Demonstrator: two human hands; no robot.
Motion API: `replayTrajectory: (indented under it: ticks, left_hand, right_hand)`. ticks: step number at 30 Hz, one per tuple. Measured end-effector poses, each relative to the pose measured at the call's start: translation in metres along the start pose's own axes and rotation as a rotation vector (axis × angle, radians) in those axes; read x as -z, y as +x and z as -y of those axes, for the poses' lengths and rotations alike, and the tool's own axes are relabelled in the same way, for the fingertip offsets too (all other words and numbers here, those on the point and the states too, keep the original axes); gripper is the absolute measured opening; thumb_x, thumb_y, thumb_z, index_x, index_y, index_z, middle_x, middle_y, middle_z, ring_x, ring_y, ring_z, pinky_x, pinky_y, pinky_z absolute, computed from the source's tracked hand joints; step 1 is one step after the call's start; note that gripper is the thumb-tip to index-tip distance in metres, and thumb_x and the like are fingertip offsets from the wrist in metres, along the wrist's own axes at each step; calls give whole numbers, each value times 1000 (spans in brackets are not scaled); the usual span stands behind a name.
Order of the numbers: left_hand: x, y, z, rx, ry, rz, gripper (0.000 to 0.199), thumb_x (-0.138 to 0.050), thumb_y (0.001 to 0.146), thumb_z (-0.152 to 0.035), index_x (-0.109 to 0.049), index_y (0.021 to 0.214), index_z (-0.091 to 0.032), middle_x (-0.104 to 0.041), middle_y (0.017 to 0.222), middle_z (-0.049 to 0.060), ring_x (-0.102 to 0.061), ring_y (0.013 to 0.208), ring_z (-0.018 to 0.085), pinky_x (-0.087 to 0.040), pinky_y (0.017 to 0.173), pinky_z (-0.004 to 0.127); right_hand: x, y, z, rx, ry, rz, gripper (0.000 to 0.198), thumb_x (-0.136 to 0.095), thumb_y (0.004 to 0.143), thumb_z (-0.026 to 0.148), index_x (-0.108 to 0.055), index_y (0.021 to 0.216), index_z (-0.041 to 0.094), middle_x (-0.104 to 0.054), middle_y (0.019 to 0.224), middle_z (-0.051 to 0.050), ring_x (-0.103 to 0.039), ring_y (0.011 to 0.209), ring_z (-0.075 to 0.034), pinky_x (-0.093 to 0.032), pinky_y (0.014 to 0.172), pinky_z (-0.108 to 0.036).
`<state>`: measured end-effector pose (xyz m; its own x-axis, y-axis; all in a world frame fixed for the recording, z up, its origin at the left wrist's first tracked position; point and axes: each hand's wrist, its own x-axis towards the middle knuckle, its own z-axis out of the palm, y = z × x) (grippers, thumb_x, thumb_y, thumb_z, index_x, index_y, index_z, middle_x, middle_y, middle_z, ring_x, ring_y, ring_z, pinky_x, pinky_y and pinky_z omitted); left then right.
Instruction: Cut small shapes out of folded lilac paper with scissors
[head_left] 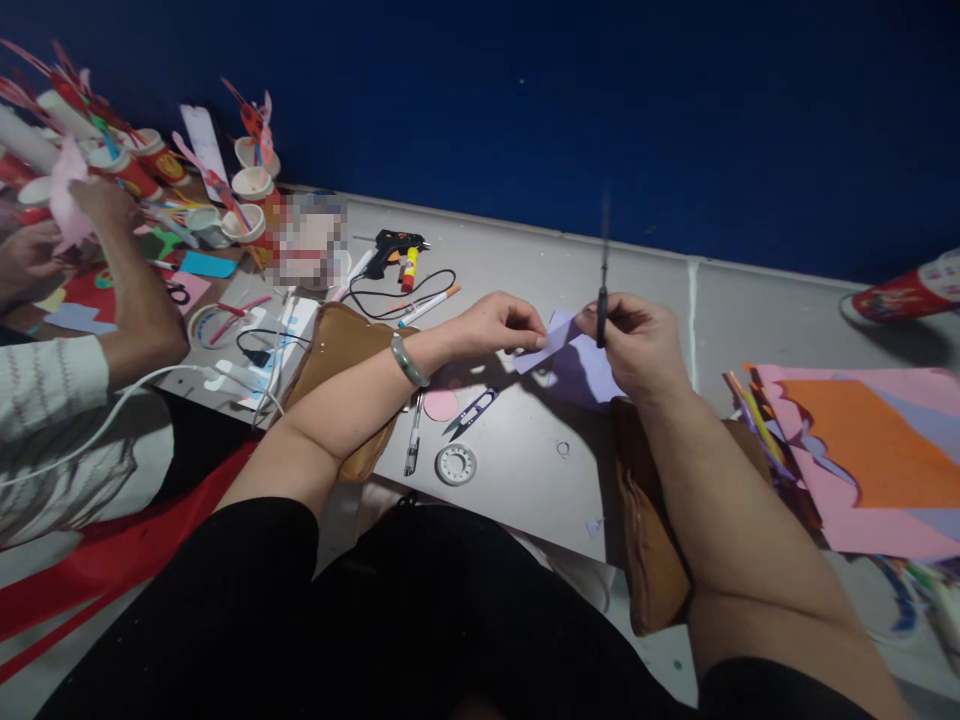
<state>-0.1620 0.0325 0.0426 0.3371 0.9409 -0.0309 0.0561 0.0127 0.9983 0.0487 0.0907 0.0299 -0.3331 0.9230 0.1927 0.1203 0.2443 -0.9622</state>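
My left hand, with a bangle at its wrist, is closed in a pinch on a small piece of purple paper. Scissors with dark handles are gripped in my right hand, their blades pointing away from me. The paper's far end reaches my right fingertips; whether they also pinch it, I cannot tell. Beneath lies a larger purple sheet. Closer to me are purple-handled thread snips, a pink paper circle, a pen and a round white disc.
Brown cushions lie under my forearms. A black glue gun and glue stick are farther back. Coloured sheets and a red cup are at right. On the left, a co-worker's hand holds pink material near paper cups.
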Motion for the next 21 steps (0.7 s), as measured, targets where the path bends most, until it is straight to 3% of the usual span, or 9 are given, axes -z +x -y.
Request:
replayTrajectory:
  ticks: [4, 8, 12, 21]
  left_hand:
    - [-1, 0, -6, 4, -217, -200, 32, -92, 74, -36, -68, 79, -15, -65, 63, -2, -60, 58, 6, -40, 55, 22]
    - [-2, 0, -14, -42, -339, -390, 43, -93, 74, -44, -62, 81, -16, -68, 69, -3, -68, 66, 8, -49, 63, 22]
    - [1, 0, -18, -141, -317, -514, 41, -91, 78, -45, -62, 82, -17, -67, 67, -3, -67, 65, 9, -50, 64, 24]
    - [5, 2, -19, -203, -263, -603, 41, -93, 75, -43, -62, 78, -17, -64, 61, -6, -62, 57, 5, -49, 58, 21]
  right_hand:
    - [-2, -2, 5, 33, 114, -85, 41, -87, 72, 56, -62, 74, 23, -61, 73, -1, -53, 70, -16, -45, 71, -35]
    - [0, -7, 10, 8, 95, 128, 52, -85, 71, 70, -68, 83, 22, -72, 93, -6, -64, 85, -21, -49, 84, -38]
    - [0, -9, 7, -11, -62, 340, 58, -83, 67, 74, -73, 92, 23, -74, 97, -7, -67, 96, -27, -50, 91, -41]
    - [-1, -11, 7, -32, -245, 536, 52, -76, 72, 70, -70, 89, 21, -75, 94, -9, -66, 92, -27, -50, 85, -39]
